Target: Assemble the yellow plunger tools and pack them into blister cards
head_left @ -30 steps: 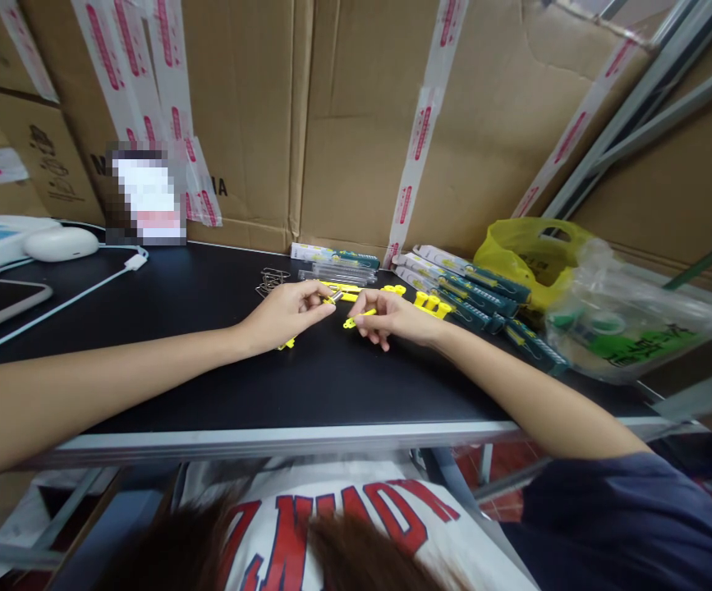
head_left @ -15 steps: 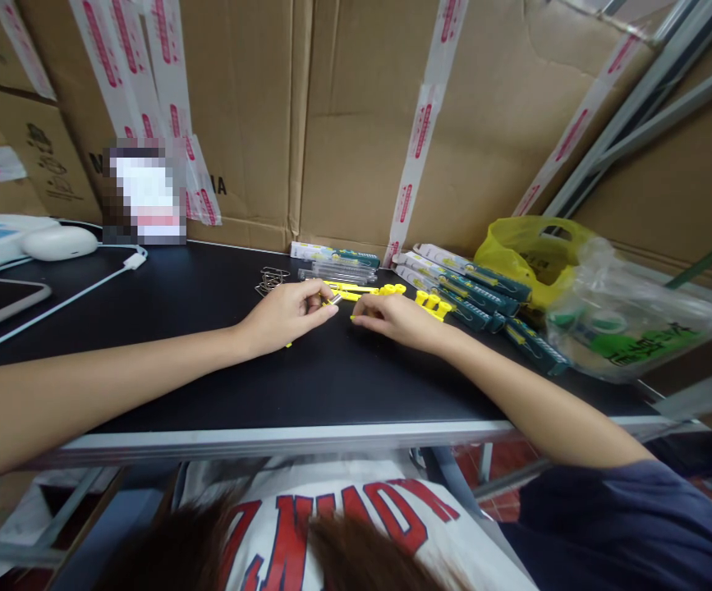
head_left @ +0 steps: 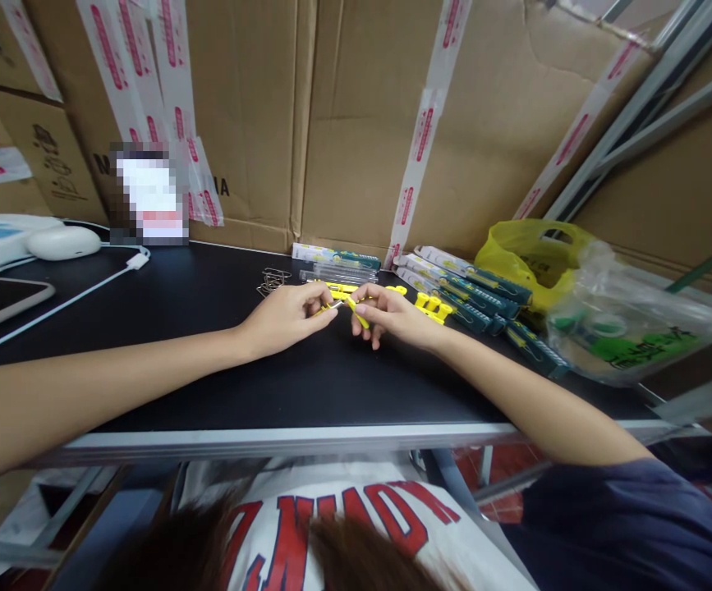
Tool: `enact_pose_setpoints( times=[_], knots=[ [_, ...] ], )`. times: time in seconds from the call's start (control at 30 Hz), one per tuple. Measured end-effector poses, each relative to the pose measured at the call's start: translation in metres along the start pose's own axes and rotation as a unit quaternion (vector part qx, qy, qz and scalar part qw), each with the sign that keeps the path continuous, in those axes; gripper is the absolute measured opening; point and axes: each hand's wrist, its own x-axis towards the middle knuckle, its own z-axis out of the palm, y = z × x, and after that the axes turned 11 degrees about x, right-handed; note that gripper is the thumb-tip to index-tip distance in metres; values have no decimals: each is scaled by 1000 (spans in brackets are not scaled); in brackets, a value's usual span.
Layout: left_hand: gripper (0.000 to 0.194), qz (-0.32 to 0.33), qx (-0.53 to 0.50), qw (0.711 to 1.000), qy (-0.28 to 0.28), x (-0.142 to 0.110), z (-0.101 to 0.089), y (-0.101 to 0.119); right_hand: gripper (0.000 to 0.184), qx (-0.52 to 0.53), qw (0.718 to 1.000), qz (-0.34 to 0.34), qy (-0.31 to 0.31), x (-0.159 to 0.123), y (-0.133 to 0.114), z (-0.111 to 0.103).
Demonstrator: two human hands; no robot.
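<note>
Right in front of the clear tubes [head_left: 338, 274] on the bench [head_left: 269, 402], the left hand [head_left: 285, 317] has its grip pinched around a slim metal piece [head_left: 335, 304], the right hand [head_left: 400, 317] its own around a yellow piece [head_left: 351, 304]; whether the pieces touch, I cannot tell. Fingers partly cover yellow strips [head_left: 338, 289] beside the tubes. Left of the tubes lie bent wires [head_left: 273, 281]; right of them, yellow pegs [head_left: 434, 307], stacked narrow boxes [head_left: 466, 287] and, farther off, a yellow bag [head_left: 494, 244].
</note>
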Motion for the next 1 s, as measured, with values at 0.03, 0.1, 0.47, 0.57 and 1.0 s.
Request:
enact_pose_setpoints(
  times=[0.03, 0.1, 0.47, 0.57, 1.0],
  knots=[
    [16, -1, 0, 1000, 2, 0, 0, 0, 35, 3, 1000, 2, -1, 0, 0, 0],
    [16, -3, 2, 1000, 3, 0, 0, 0, 34, 7, 1000, 5, -5, 0, 0, 0],
    [16, -3, 20, 1000, -3, -1, -1, 3, 34, -1, 1000, -1, 9, 0, 0, 1],
    [16, -2, 20, 1000, 2, 0, -1, 2, 33, -7, 1000, 4, 12, 0, 0, 2],
    [15, 5, 50, 999, -7, -2, -2, 0, 34, 2, 1000, 19, 15, -2, -1, 6]
  ],
)
